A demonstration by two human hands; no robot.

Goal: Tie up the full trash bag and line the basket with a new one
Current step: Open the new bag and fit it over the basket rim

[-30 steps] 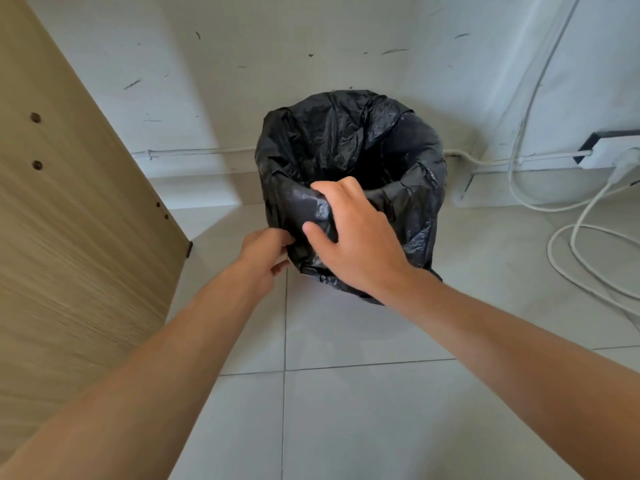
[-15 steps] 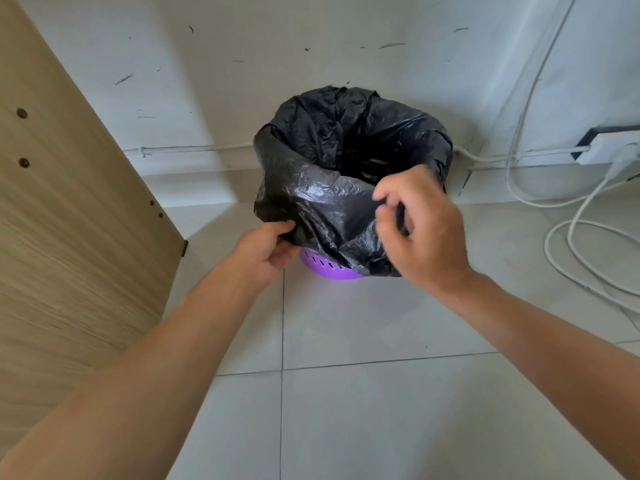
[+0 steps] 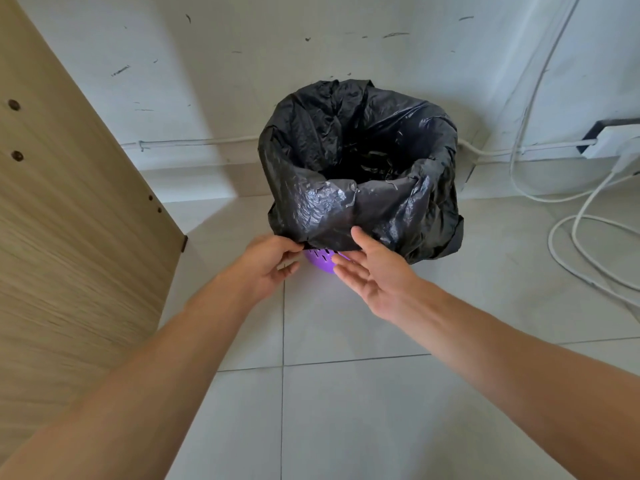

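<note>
A black trash bag (image 3: 360,174) is sitting over a purple basket (image 3: 320,259) on the tiled floor (image 3: 346,410), at twelve o'clock from the person and close to the white wall (image 3: 242,81). The bag's skirt is hanging down and hiding nearly all of the basket; only a small slotted patch is showing under the hem at six o'clock. The bag's mouth is gaping open, and its dark inside is too shadowed to make out any contents.

The left hand (image 3: 266,265) is pinching the bag's lower edge between thumb and fingers. The right hand (image 3: 374,271) is lying open, fingers straight and spread, just beside the hem; whether it is touching the plastic is unclear.

A wooden panel (image 3: 69,237) is running off frame at nine o'clock. White cables (image 3: 568,244) are looping at three o'clock, cut off by the edge.
</note>
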